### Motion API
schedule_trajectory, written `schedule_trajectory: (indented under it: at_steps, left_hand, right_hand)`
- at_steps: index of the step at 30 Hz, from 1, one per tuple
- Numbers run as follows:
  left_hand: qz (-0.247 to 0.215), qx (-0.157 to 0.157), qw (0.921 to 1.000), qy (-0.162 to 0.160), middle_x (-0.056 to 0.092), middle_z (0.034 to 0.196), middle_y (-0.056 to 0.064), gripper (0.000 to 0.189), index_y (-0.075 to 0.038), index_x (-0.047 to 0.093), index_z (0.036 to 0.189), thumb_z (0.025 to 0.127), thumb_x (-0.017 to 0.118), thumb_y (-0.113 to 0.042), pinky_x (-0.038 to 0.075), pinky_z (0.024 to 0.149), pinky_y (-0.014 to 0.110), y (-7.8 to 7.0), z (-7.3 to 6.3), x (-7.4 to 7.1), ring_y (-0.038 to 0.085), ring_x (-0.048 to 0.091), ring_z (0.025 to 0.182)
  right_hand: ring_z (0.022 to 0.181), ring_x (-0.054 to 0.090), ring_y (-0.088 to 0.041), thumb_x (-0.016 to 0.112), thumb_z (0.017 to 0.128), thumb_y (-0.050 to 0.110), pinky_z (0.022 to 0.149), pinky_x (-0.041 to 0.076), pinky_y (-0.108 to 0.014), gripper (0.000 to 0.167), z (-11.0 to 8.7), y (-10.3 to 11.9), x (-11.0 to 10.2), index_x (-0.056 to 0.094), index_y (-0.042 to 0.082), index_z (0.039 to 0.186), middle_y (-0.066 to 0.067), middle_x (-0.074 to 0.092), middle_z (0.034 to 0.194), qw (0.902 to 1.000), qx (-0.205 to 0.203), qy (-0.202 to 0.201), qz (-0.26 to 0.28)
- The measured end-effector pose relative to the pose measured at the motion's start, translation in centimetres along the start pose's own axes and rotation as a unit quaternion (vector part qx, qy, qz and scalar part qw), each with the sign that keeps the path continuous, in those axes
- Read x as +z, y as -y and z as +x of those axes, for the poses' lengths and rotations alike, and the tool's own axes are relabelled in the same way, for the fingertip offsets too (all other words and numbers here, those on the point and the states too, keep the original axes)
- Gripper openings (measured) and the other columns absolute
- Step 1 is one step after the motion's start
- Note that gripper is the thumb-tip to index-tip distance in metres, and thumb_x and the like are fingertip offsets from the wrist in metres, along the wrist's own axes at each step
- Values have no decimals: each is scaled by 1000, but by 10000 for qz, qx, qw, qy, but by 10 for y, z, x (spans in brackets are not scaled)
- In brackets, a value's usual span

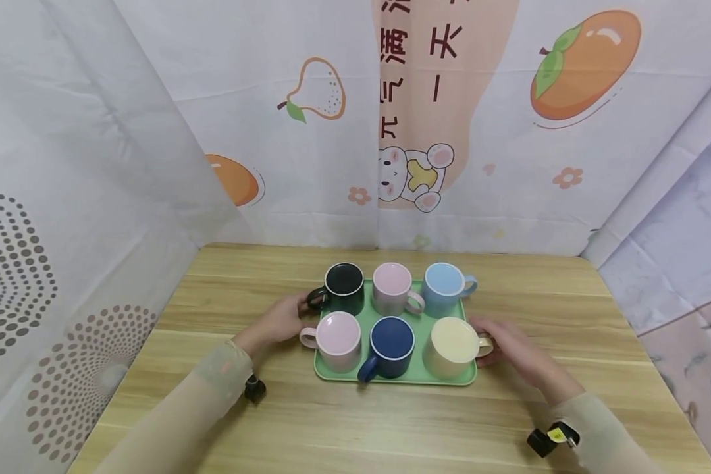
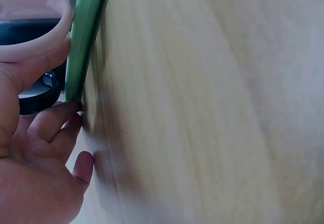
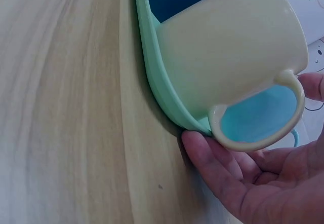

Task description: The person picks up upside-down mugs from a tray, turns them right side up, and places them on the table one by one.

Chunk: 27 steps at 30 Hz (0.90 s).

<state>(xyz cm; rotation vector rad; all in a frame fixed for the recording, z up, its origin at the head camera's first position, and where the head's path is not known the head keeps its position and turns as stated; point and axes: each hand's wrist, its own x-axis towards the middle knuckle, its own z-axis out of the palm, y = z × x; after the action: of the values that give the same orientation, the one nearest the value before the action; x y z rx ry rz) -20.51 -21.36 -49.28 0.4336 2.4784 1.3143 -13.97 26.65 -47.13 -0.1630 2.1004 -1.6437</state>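
A green tray (image 1: 364,376) carries several mugs in two rows. Along the back stand a black mug (image 1: 345,289), a pink mug (image 1: 391,293) and a light blue mug (image 1: 442,289). In front are a second pink mug (image 1: 339,342), a dark blue mug (image 1: 391,345) and a cream mug (image 1: 450,347). My left hand (image 1: 284,318) grips the tray's left side, thumb at the rim by the pink handle and fingers at the edge. At the right end, my right hand (image 1: 503,342) holds the tray's edge, fingertips under the rim (image 3: 172,102), thumb near the cream handle.
The tray is on a wooden table (image 1: 261,421), whose bare wood shows on both sides and in front. A white printed curtain (image 1: 308,164) hangs behind the back edge, with more cloth at the left and right sides.
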Motion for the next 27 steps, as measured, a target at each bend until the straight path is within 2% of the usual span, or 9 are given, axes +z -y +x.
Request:
schedule_trajectory:
  at_steps: [5, 10, 19, 24, 27]
  left_hand:
    - [8, -21, 10000, 24, 70, 140, 25, 59, 8, 64, 143, 88, 85, 5, 44, 120, 58, 0, 0, -3, 43, 62, 137]
    - [41, -121, 9999, 34, 69, 141, 24, 63, 8, 63, 145, 87, 85, 6, 44, 120, 59, 0, 0, -3, 43, 62, 139]
    - [18, -3, 10000, 77, 68, 145, 23, 66, 6, 62, 148, 86, 84, 7, 41, 122, 59, 2, -2, -4, 43, 60, 141]
    - [-7, 78, 9999, 121, 68, 145, 23, 65, 6, 61, 149, 87, 84, 5, 42, 121, 59, 1, -2, -5, 43, 60, 140]
    - [-117, 199, 9996, 167, 67, 146, 24, 68, 7, 57, 151, 89, 83, 5, 43, 121, 59, 2, -3, -6, 44, 59, 141]
  right_hand:
    - [98, 70, -16, 44, 118, 36, 85, 67, -40, 52, -4, -1, 5, 66, -8, 137, -10, 72, 115, 9999, 38, -75, 106]
    - [95, 69, -16, 44, 118, 37, 84, 67, -39, 50, -6, -1, 8, 69, -4, 129, -9, 71, 108, 9999, 66, -36, 102]
    - [99, 70, -17, 43, 118, 37, 85, 67, -43, 50, -8, -1, 11, 69, -4, 129, -10, 72, 115, 9998, -4, 41, 176]
    - [96, 69, -17, 42, 118, 40, 83, 67, -40, 50, -7, 0, 12, 69, -2, 126, -10, 71, 109, 9999, 88, -37, -121]
    - [100, 69, -18, 39, 120, 40, 83, 66, -38, 53, -8, 3, 11, 68, -4, 127, -13, 73, 113, 9985, 118, -23, -542]
